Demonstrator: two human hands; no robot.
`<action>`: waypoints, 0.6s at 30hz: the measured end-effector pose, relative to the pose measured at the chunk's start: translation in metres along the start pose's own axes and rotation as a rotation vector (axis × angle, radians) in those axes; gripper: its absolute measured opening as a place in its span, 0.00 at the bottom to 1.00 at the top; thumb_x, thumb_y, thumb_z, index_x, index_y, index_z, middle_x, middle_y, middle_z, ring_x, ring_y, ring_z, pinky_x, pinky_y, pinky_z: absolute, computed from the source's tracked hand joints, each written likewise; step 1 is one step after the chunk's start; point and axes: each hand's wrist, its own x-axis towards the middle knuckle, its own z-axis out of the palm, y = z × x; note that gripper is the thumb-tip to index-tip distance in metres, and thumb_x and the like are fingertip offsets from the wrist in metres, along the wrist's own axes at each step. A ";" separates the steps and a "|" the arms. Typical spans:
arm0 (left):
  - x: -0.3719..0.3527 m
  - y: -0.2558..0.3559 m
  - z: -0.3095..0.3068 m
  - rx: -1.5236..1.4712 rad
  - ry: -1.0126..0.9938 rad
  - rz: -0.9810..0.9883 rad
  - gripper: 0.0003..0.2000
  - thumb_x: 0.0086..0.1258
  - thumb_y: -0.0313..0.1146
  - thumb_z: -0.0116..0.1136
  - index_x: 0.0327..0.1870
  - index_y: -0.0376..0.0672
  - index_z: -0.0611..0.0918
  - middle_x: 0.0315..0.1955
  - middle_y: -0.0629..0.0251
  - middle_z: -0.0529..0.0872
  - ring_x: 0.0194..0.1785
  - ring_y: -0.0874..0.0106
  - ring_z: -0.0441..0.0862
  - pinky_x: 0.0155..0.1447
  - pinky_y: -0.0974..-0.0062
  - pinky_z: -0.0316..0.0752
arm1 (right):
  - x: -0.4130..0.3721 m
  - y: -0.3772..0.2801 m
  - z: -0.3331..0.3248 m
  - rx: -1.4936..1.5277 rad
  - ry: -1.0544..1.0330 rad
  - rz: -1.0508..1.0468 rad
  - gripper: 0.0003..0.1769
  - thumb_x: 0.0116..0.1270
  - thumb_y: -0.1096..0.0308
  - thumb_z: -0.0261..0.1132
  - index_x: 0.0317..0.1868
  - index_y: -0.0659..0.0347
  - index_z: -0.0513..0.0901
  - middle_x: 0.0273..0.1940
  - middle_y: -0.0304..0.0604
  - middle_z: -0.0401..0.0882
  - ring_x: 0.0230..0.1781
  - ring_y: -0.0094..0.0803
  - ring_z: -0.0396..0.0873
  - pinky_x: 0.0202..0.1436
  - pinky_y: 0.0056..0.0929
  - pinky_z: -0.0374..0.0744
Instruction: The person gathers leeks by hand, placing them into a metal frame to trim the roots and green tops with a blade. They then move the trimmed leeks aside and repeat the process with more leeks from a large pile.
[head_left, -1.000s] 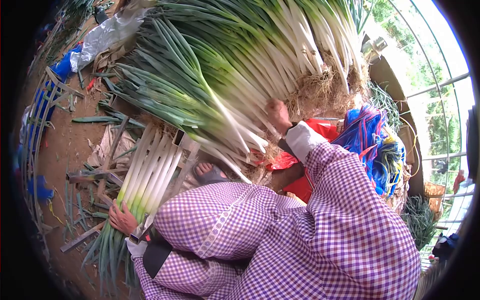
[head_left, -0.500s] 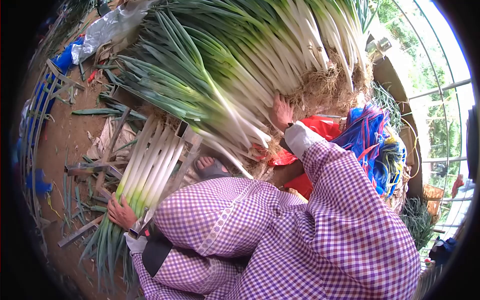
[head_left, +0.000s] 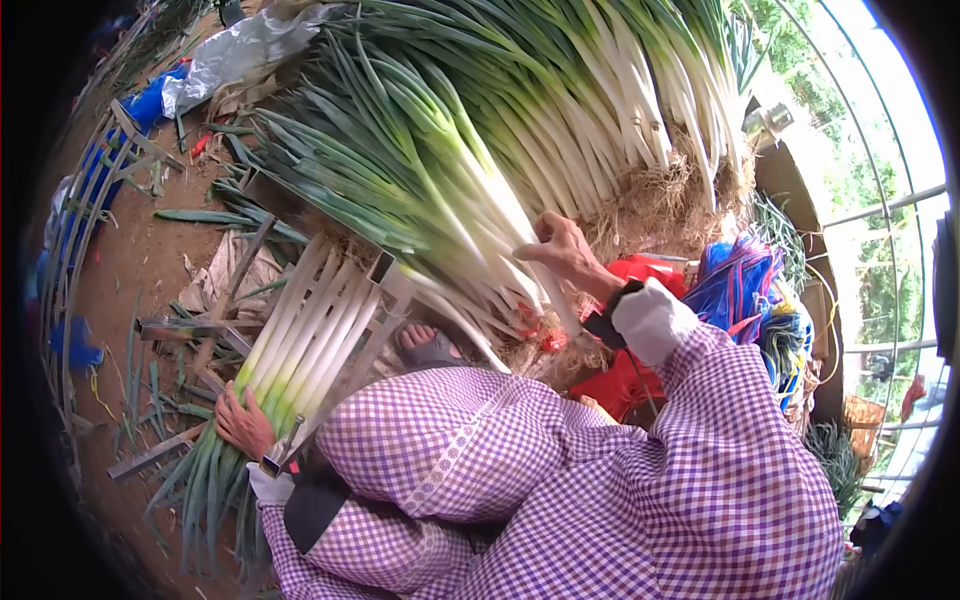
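My left hand (head_left: 245,422) is wrapped around a bundle of long green onions (head_left: 300,340), where the white stalks turn green. This bundle lies across a metal frame (head_left: 383,268), roots at the far end and leaves hanging toward me. My right hand (head_left: 568,255) has its thumb and fingers closed on the white stalk of a green onion (head_left: 548,285) at the right side of a loose heap (head_left: 450,215). That stalk's root end hangs below the hand, and part of the grip is hidden behind the fingers.
A larger pile of green onions (head_left: 590,120) lies behind, with brown roots toward the right. Red plastic (head_left: 625,375) and blue packing strands (head_left: 735,280) are right of my knee. A sandalled foot (head_left: 425,342) stands beside the frame. Metal bars (head_left: 195,330) and leaf scraps lie at left.
My right hand has risen off the pile's root side and moved slightly nearer, closing on a green onion stalk. My left hand stays on the bundle. The view has shifted slightly.
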 end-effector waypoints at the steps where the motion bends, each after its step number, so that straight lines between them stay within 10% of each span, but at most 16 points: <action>1: -0.004 -0.001 -0.003 0.013 -0.011 0.002 0.22 0.80 0.53 0.53 0.69 0.56 0.80 0.63 0.63 0.80 0.69 0.62 0.74 0.74 0.57 0.62 | 0.002 0.009 0.008 0.051 0.018 0.016 0.30 0.47 0.56 0.81 0.46 0.67 0.83 0.36 0.48 0.85 0.39 0.38 0.84 0.44 0.37 0.80; 8: -0.004 0.001 -0.008 -0.017 -0.018 0.000 0.22 0.80 0.52 0.52 0.69 0.55 0.79 0.64 0.62 0.80 0.70 0.61 0.73 0.75 0.56 0.61 | 0.026 0.068 0.053 0.059 -0.096 0.067 0.37 0.49 0.62 0.80 0.60 0.69 0.82 0.48 0.52 0.86 0.50 0.38 0.83 0.56 0.34 0.79; 18: -0.004 -0.002 -0.003 -0.038 -0.007 0.016 0.22 0.80 0.52 0.52 0.69 0.54 0.79 0.64 0.61 0.79 0.70 0.61 0.73 0.75 0.55 0.61 | 0.034 0.069 0.041 0.661 -0.240 0.323 0.13 0.69 0.68 0.73 0.47 0.70 0.85 0.35 0.43 0.86 0.33 0.28 0.85 0.39 0.30 0.85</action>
